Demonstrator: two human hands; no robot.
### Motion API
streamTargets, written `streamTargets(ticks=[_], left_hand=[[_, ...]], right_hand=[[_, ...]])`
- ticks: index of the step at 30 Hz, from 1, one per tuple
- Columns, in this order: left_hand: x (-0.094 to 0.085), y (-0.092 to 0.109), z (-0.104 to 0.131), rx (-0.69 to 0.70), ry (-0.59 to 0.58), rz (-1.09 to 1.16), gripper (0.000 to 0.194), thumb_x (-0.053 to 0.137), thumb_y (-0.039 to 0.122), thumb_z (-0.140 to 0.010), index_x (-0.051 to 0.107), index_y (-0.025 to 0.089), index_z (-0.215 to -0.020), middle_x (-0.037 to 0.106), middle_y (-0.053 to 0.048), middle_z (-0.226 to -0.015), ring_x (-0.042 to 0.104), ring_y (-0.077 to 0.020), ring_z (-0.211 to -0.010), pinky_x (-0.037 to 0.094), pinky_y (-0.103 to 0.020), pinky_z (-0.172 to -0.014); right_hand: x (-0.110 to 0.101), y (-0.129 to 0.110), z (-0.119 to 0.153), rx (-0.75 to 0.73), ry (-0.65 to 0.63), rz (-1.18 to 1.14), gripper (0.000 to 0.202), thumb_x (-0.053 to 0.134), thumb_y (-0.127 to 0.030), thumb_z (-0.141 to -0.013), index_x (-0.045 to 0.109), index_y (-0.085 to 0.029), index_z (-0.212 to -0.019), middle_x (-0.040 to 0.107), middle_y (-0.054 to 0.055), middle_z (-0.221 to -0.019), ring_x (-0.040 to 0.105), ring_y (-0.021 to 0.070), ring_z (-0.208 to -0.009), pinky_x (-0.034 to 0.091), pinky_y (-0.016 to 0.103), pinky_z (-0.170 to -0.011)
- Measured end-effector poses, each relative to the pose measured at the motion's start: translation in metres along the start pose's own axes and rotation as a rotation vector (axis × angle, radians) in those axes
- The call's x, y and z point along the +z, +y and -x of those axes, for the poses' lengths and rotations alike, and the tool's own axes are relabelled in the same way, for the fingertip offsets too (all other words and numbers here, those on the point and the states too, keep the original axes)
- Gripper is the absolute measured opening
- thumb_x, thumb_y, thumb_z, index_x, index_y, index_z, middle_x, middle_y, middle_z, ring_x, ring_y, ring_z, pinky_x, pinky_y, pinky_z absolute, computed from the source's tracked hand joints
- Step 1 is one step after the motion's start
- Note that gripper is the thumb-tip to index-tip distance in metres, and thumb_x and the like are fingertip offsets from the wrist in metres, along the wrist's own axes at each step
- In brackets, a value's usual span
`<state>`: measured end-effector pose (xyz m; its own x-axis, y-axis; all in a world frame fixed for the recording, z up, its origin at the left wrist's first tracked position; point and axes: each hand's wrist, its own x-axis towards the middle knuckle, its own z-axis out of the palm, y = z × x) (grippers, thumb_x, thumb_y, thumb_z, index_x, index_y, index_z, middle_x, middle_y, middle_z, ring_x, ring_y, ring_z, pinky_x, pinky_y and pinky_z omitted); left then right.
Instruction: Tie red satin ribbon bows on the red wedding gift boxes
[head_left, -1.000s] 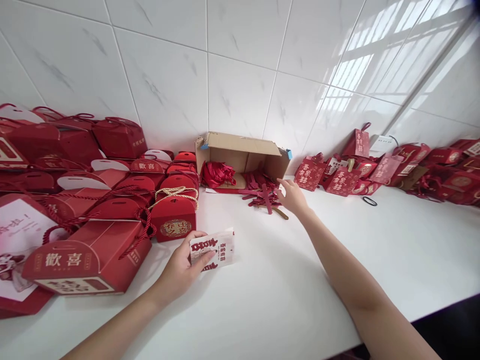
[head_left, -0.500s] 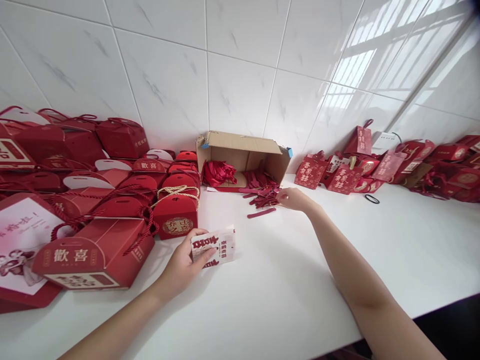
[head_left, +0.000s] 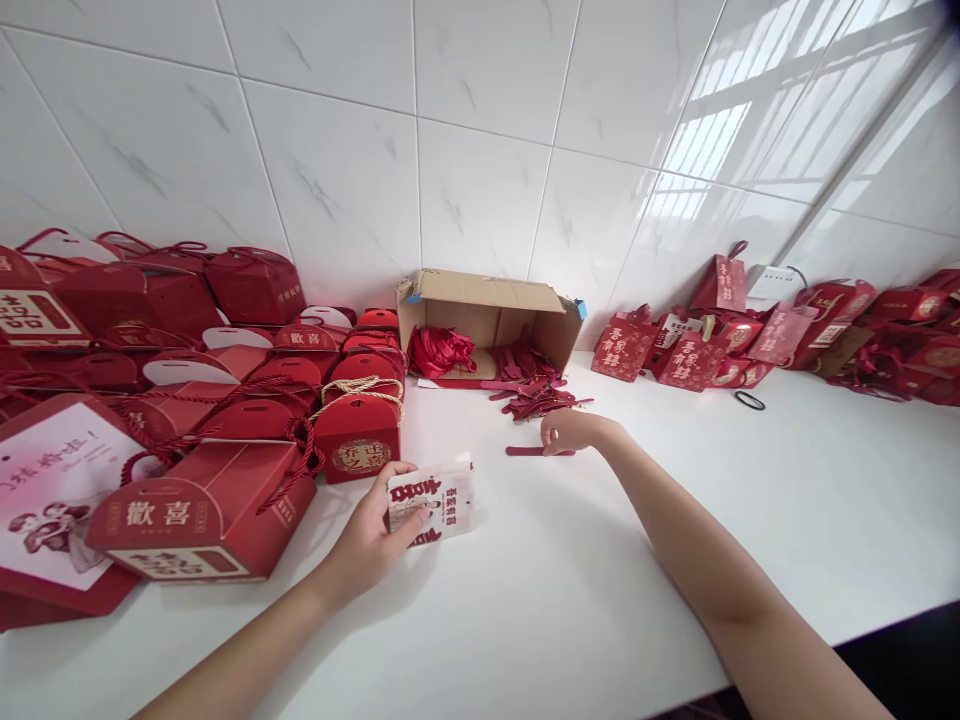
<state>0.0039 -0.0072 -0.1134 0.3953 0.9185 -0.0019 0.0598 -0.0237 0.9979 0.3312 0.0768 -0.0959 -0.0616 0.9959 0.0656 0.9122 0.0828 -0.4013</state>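
My left hand point(head_left: 382, 525) is closed around a flat white packet point(head_left: 446, 505) with red characters, thumb on top, just above the white table point(head_left: 540, 610). My right hand point(head_left: 566, 432) has its fingers bent down at a dark red strip point(head_left: 525, 451) that lies apart from the others; whether the fingers grip it is hard to make out. Behind that hand a pile of dark red strips point(head_left: 536, 398) spills out of an open cardboard box point(head_left: 487, 290). Inside the box, on its left, sits a bright red bundle point(head_left: 442, 350).
Many red gift boxes point(head_left: 206, 500) with cord handles crowd the left side. A red box point(head_left: 358, 440) with gold cord stands near my left hand. Small red bags point(head_left: 622, 345) and more boxes line the tiled wall at the right, beside a black ring point(head_left: 750, 400).
My right hand has moved from the strip pile toward me, down to the separate strip. My left hand still holds the packet, and the view has shifted slightly.
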Motion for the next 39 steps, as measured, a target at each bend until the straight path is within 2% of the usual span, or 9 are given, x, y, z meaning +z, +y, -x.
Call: streamTargets(ticks=[4,9,11,17,20,23,29,33,39], left_hand=[[-0.001,-0.001,0.002,0.023,-0.055,0.032,0.037,0.062,0.030,-0.079,0.036,0.024,-0.105,0.062,0.003,-0.084,0.059,-0.0125,-0.079,0.050,-0.025,-0.073],[-0.001,-0.005,-0.003,0.006,-0.044,0.092,0.043,0.065,0.033,-0.076,0.035,0.023,-0.106,0.062,0.001,-0.088,0.060,-0.0153,-0.084,0.050,-0.029,-0.077],[-0.002,-0.006,-0.004,-0.014,-0.015,0.125,0.048,0.067,0.035,-0.075,0.035,0.023,-0.109,0.063,-0.001,-0.091,0.061,-0.0178,-0.086,0.051,-0.032,-0.078],[0.000,0.003,-0.001,-0.023,0.026,0.159,0.047,0.068,0.036,-0.076,0.038,0.021,-0.109,0.061,-0.005,-0.101,0.060,-0.0222,-0.096,0.050,-0.036,-0.082],[0.003,0.003,0.001,-0.015,0.003,0.136,0.047,0.065,0.037,-0.078,0.035,0.022,-0.111,0.059,-0.005,-0.102,0.058,-0.0215,-0.097,0.048,-0.037,-0.085],[0.003,-0.004,0.000,0.050,-0.014,0.104,0.053,0.061,0.040,-0.081,0.029,0.024,-0.120,0.052,-0.008,-0.114,0.053,-0.0215,-0.106,0.045,-0.039,-0.090],[-0.002,-0.013,-0.005,0.087,0.005,0.090,0.066,0.058,0.040,-0.083,0.016,0.029,-0.131,0.044,-0.009,-0.119,0.051,-0.0208,-0.106,0.045,-0.038,-0.086],[-0.001,-0.013,-0.006,0.068,-0.039,-0.003,0.051,0.058,0.037,-0.082,0.031,0.023,-0.124,0.047,-0.009,-0.112,0.052,-0.0193,-0.101,0.043,-0.039,-0.090],[0.002,-0.012,-0.006,0.076,-0.062,-0.184,0.027,0.056,0.032,-0.081,0.050,0.019,-0.104,0.056,-0.007,-0.098,0.055,-0.0196,-0.094,0.044,-0.037,-0.085]], right_hand=[[-0.011,0.004,-0.001,0.062,-0.153,-0.025,0.025,0.053,-0.033,-0.091,0.059,-0.016,-0.108,0.062,0.006,-0.106,0.062,0.0156,-0.087,0.054,0.034,-0.076],[-0.028,-0.012,-0.001,0.061,0.059,-0.116,0.029,0.041,-0.033,-0.095,0.062,-0.014,-0.103,0.066,0.010,-0.098,0.063,0.0202,-0.089,0.049,0.031,-0.076],[-0.023,-0.032,0.006,-0.016,0.028,-0.194,0.036,0.037,-0.038,-0.095,0.062,-0.015,-0.107,0.066,0.011,-0.102,0.064,0.0196,-0.087,0.049,0.030,-0.073],[0.024,-0.099,0.044,-0.374,-0.576,-0.631,0.038,0.069,-0.037,-0.075,0.064,-0.021,-0.108,0.066,0.002,-0.096,0.061,0.0106,-0.069,0.049,0.021,-0.059],[0.035,-0.103,0.047,-0.257,-0.714,-0.907,0.032,0.073,-0.029,-0.070,0.066,-0.014,-0.097,0.065,0.002,-0.080,0.054,0.0075,-0.056,0.042,0.018,-0.046],[0.029,-0.084,0.030,-0.052,-0.515,-1.042,0.026,0.079,-0.021,-0.060,0.067,-0.011,-0.081,0.064,0.002,-0.068,0.050,0.0069,-0.047,0.035,0.017,-0.039],[0.021,-0.042,-0.006,0.099,0.073,-1.174,0.020,0.052,-0.037,-0.086,0.060,-0.019,-0.088,0.066,0.007,-0.094,0.064,0.0135,-0.085,0.053,0.022,-0.071],[0.035,-0.041,-0.001,0.136,0.099,-1.103,0.014,0.056,-0.029,-0.079,0.060,-0.017,-0.087,0.068,0.009,-0.092,0.066,0.0159,-0.080,0.055,0.027,-0.073],[0.056,-0.072,0.010,0.045,0.014,-0.806,0.015,0.057,-0.026,-0.076,0.065,-0.017,-0.084,0.068,0.007,-0.090,0.065,0.0149,-0.069,0.051,0.027,-0.061]])
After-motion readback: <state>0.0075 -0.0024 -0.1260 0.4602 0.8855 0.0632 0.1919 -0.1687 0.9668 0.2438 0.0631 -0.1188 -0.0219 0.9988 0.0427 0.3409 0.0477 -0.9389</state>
